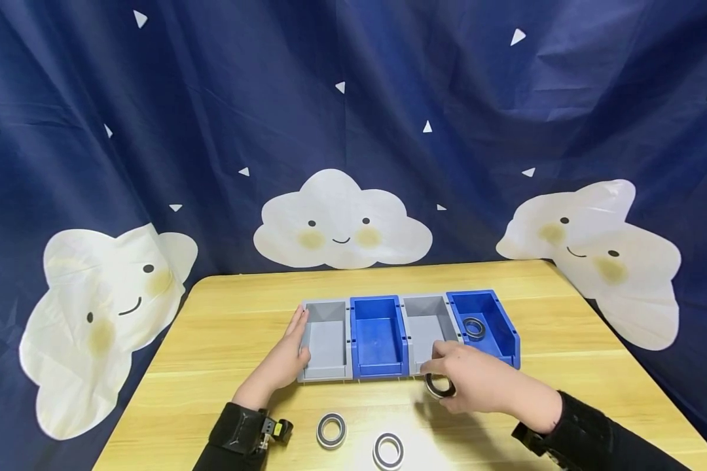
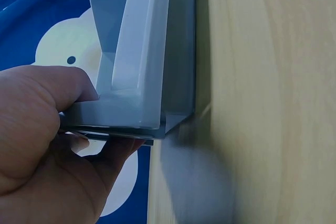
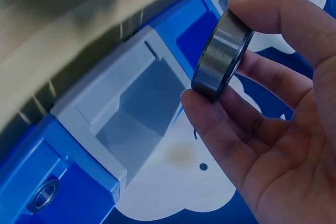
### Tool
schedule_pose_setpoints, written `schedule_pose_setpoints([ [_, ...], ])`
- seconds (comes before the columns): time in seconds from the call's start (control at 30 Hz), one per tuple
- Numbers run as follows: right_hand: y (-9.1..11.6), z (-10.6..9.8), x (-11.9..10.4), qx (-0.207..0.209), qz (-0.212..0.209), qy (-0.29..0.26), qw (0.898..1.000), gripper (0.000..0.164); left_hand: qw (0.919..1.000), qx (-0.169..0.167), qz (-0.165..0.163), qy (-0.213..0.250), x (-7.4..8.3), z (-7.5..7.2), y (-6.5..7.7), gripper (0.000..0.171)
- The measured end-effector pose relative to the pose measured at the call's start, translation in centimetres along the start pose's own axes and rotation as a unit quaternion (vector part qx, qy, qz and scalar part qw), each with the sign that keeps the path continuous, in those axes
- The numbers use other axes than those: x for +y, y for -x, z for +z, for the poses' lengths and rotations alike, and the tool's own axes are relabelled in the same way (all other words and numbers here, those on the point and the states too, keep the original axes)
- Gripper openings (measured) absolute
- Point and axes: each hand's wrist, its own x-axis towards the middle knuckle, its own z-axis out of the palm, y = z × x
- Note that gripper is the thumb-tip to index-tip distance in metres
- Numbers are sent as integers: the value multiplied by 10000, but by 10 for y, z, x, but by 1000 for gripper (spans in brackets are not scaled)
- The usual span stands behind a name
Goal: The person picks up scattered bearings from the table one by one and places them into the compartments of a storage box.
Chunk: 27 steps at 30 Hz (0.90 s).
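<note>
In the head view, my left hand (image 1: 279,363) is at the outer side of the leftmost grey bin (image 1: 326,340). The left wrist view shows its thumb over the bin's rim and the fingers against the outside, pinching the wall. My right hand (image 1: 486,379) pinches a ball bearing (image 3: 220,59) between thumb and fingertips, held on edge. That hand is in front of the second grey bin (image 1: 425,324), partly covering its front lip. Another bearing (image 1: 481,332) leans inside the rightmost blue bin (image 1: 499,333).
A blue bin (image 1: 380,337) stands between the two grey ones, all joined in a row. Two more bearings lie flat on the wooden table (image 1: 224,340), a left one (image 1: 321,430) and a right one (image 1: 378,451). A dark blue cloud-patterned curtain (image 1: 342,131) hangs behind the table.
</note>
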Motion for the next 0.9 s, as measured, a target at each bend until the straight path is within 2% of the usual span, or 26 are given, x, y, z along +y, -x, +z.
schedule_pose_setpoints([
  [0.3,-12,-4,16,-110,240,-234,9994,40,10000,25,19,-25,0,0,0,76],
  [0.53,-25,-4,32,-81,387,-222,9990,42,10000,22,-9,-6,0,0,-1,76],
  [0.9,-48,-1,58,-308,924,-254,9949,40,10000,7,5,-30,-2,1,-1,77],
])
